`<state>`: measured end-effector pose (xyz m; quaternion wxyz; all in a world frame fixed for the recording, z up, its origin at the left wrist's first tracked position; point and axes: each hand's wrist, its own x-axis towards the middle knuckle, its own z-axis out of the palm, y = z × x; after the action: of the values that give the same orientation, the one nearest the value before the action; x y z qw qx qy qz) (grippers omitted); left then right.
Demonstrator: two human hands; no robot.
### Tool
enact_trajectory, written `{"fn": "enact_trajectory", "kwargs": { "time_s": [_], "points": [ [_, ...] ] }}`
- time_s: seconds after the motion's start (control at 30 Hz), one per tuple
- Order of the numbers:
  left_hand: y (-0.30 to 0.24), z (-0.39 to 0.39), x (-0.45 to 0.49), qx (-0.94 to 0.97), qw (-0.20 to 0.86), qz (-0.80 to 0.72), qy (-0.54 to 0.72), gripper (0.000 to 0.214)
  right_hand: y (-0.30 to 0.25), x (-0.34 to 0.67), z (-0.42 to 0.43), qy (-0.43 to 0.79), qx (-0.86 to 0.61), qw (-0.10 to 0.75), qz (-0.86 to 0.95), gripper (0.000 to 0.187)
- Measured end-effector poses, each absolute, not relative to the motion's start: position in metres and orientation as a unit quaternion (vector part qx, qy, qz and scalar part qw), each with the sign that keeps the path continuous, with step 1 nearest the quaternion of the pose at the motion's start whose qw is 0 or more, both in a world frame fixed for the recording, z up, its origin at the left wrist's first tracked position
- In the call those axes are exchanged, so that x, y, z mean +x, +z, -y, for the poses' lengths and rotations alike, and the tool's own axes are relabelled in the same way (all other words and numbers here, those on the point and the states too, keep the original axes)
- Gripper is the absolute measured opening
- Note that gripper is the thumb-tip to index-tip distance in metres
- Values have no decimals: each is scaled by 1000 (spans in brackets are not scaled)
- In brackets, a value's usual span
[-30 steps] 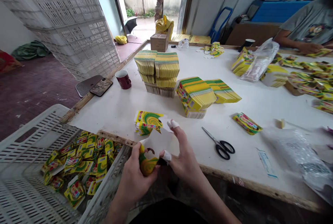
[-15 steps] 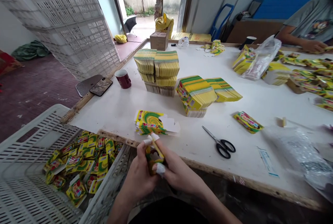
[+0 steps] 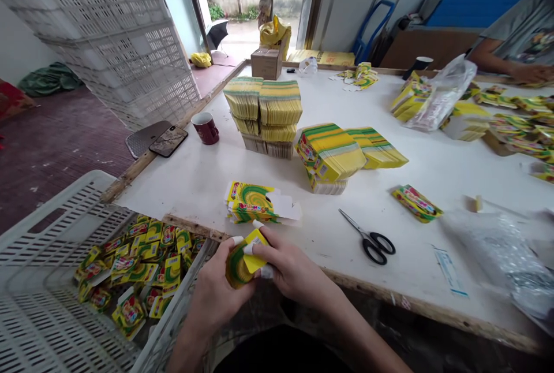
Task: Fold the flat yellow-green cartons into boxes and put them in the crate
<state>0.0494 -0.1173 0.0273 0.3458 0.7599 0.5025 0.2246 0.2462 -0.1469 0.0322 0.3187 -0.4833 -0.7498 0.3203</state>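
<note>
My left hand (image 3: pixel 219 292) and my right hand (image 3: pixel 291 272) are both closed around one small yellow and green folded carton (image 3: pixel 242 258), held just in front of the table's near edge. White tape wraps several of my fingertips. A short pile of flat carton blanks (image 3: pixel 253 204) lies on the white table (image 3: pixel 194 182) right behind my hands. To my left, a white plastic crate (image 3: pixel 56 228) holds several folded cartons (image 3: pixel 138 263).
Black scissors (image 3: pixel 369 238) lie right of my hands. Tall stacks of blanks (image 3: pixel 264 116) and leaning stacks (image 3: pixel 333 153) stand mid-table, with a dark red mug (image 3: pixel 206 128) and two phones (image 3: pixel 156 139) at the left edge. Another person's arm (image 3: pixel 515 67) works at the far right.
The white flap that stood open a second ago has been folded in. The carton now sits as a closed little box between my hands, which shifted slightly left.
</note>
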Motion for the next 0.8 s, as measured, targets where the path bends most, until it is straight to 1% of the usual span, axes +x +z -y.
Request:
{"fn": "enact_trajectory", "kwargs": {
  "time_s": [0.07,0.13,0.17,0.23,0.3,0.37,0.43,0.47,0.5,0.53,0.6,0.63,0.7,0.8],
  "points": [
    [34,116,47,772,358,-485,204,56,42,253,145,344,-465,302,758,25],
    [40,115,47,786,357,-468,189,56,50,258,144,372,-444,294,760,23],
    [42,115,48,791,352,-466,185,57,52,259,145,381,-441,298,756,24],
    [43,116,51,789,341,-473,190,58,51,255,147,388,-447,331,735,27],
    [39,118,54,768,347,-492,215,58,44,247,150,385,-457,386,702,38],
    [34,119,57,712,388,-512,282,60,35,238,152,392,-452,442,668,58],
    [30,118,58,599,454,-521,404,62,29,234,148,391,-459,482,635,73],
    [29,117,58,519,488,-516,477,62,27,235,144,373,-477,495,623,73],
    [29,114,57,428,518,-506,541,62,26,237,138,341,-507,501,613,68],
    [29,111,56,337,545,-494,588,63,26,241,130,294,-548,493,609,59],
    [31,105,53,185,599,-475,618,68,24,249,112,194,-625,443,613,45],
    [32,102,52,131,623,-471,610,68,24,252,103,163,-647,411,621,43],
    [31,100,50,82,661,-466,582,63,22,256,90,142,-664,365,637,43],
    [25,101,52,104,674,-466,564,58,21,257,81,143,-660,353,647,46]
  ]
}}
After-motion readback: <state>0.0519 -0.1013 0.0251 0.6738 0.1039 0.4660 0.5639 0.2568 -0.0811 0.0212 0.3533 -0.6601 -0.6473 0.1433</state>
